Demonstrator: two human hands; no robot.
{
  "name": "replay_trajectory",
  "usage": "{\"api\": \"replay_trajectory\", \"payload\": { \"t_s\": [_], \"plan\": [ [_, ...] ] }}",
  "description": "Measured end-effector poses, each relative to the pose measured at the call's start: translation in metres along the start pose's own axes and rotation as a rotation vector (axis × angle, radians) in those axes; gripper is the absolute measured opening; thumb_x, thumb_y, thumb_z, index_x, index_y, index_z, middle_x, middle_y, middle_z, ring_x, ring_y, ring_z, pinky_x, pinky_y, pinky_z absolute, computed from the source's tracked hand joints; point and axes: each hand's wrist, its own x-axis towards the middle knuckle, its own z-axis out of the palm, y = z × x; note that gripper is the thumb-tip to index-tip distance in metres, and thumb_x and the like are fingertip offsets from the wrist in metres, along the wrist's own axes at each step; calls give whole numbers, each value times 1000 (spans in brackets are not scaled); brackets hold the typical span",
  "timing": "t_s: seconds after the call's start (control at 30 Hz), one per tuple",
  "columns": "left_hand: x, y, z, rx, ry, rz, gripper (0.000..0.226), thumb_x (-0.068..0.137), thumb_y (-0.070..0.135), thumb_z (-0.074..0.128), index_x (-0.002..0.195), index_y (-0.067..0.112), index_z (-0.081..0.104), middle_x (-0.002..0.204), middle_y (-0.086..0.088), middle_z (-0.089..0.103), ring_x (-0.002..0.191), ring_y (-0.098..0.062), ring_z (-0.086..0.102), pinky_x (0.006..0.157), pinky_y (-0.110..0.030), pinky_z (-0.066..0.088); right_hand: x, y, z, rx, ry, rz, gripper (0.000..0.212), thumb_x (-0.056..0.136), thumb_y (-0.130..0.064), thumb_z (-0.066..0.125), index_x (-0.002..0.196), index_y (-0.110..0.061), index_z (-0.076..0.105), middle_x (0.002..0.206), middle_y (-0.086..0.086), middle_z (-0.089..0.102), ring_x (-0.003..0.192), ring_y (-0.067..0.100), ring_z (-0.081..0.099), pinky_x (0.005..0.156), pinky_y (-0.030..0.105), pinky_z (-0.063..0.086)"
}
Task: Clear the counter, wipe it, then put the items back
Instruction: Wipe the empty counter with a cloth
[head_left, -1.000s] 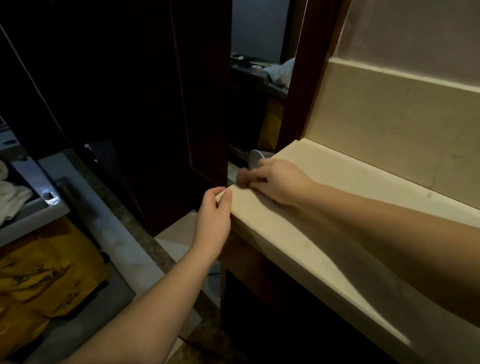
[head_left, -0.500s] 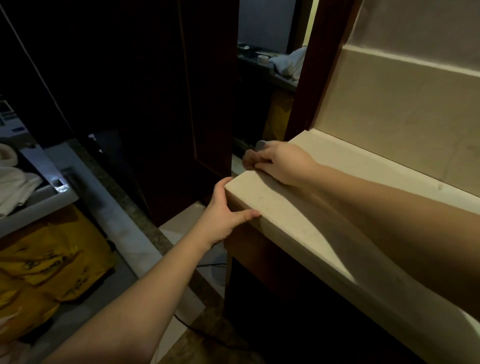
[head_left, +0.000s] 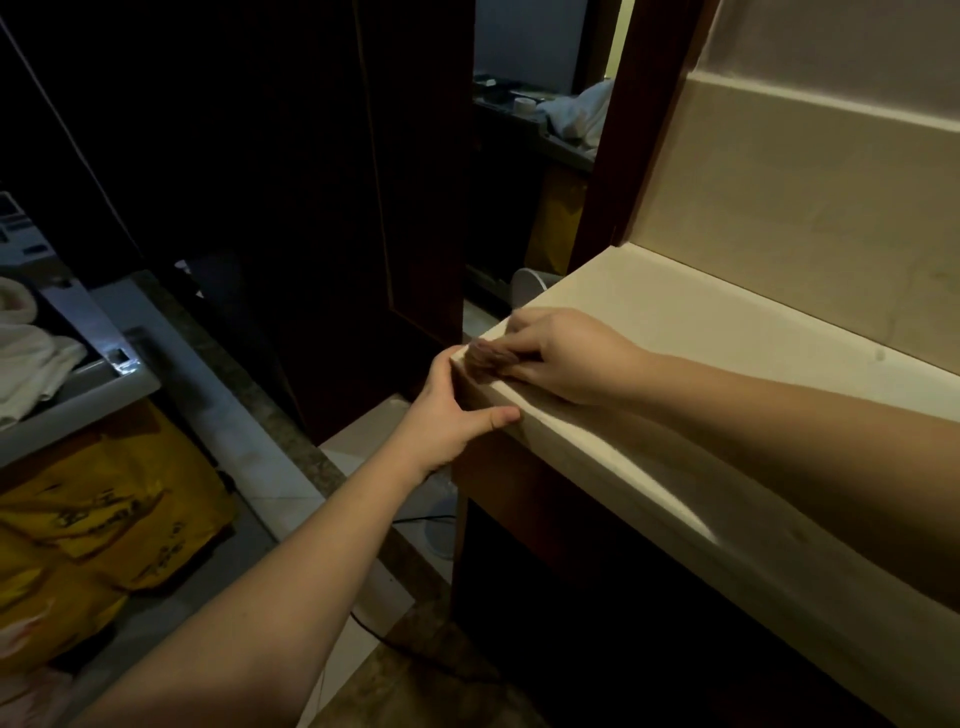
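Pressing a small dark wad of cloth onto the near left corner of the cream counter, the right hand has its fingers curled over it at frame centre. The left hand cups the counter's corner just below, thumb stretched along the front edge, fingers against the end face, holding nothing else. Yellow bags lie lower left.

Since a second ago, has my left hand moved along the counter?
Yes. The left hand dropped from pinching the counter's corner top to cupping its end, thumb along the front edge.
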Motion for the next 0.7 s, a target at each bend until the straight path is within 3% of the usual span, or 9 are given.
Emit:
{"api": "replay_trajectory", "payload": {
  "t_s": [0.1, 0.2, 0.3, 0.4, 0.5, 0.53, 0.63, 0.7],
  "plan": [
    [-1, -1, 0, 0, -3, 1, 100, 49, 61, 79, 131, 40, 25, 136, 6, 42, 127, -13, 42, 107, -41, 41, -6, 16, -11, -37, -40, 66, 22, 92, -28, 61, 110, -19, 71, 97, 0, 57, 87, 14, 54, 73, 20, 35],
    [1, -3, 2, 14, 0, -2, 101, 49, 63, 78, 132, 41, 24, 138, 5, 39, 128, -14, 40, 106, -43, 42, 10, 30, -11, -156, 17, 188, 26, 95, -29, 54, 112, -17, 69, 105, 4, 57, 94, 15, 51, 73, 17, 25],
    [1, -5, 1, -5, -7, 8, 101, 54, 57, 85, 134, 41, 25, 134, 9, 42, 125, -11, 42, 106, -40, 42, 9, 15, -5, -70, 10, 100, 26, 95, -30, 55, 115, -19, 68, 101, -1, 55, 86, 7, 46, 69, 14, 27],
    [0, -3, 2, -43, 5, 28, 102, 56, 48, 80, 140, 29, 26, 126, 14, 46, 120, -7, 45, 106, -36, 41, -16, 7, -11, 58, -76, 8, 25, 91, -29, 60, 113, -21, 70, 96, -3, 57, 82, 7, 51, 69, 7, 34],
    [0, -4, 3, -52, 12, 14, 102, 57, 47, 82, 140, 30, 25, 126, 14, 46, 120, -7, 45, 106, -34, 41, -8, 10, -14, 56, -103, 36, 25, 90, -29, 61, 112, -19, 70, 99, -1, 57, 84, 10, 53, 74, 16, 41],
    [0, -4, 4, -67, 12, 12, 103, 58, 47, 84, 140, 31, 25, 127, 13, 46, 121, -8, 45, 106, -34, 41, 1, 9, -11, 41, -85, 41, 25, 91, -29, 61, 112, -19, 70, 101, 0, 57, 85, 11, 53, 75, 21, 41],
    [-1, -4, 5, -104, 25, -11, 105, 58, 44, 83, 143, 28, 22, 129, 13, 45, 124, -9, 44, 106, -31, 39, 21, 0, -2, 20, -35, 58, 27, 92, -30, 59, 114, -19, 69, 104, 3, 57, 84, 7, 46, 71, 13, 29],
    [-1, -5, 2, -92, 7, -7, 94, 64, 36, 84, 140, 29, 27, 124, 18, 47, 117, -3, 48, 98, -23, 41, 11, -2, -4, 28, -43, 47, 26, 92, -29, 60, 113, -18, 70, 102, 2, 57, 84, 9, 48, 69, 13, 30]
  ]
}}
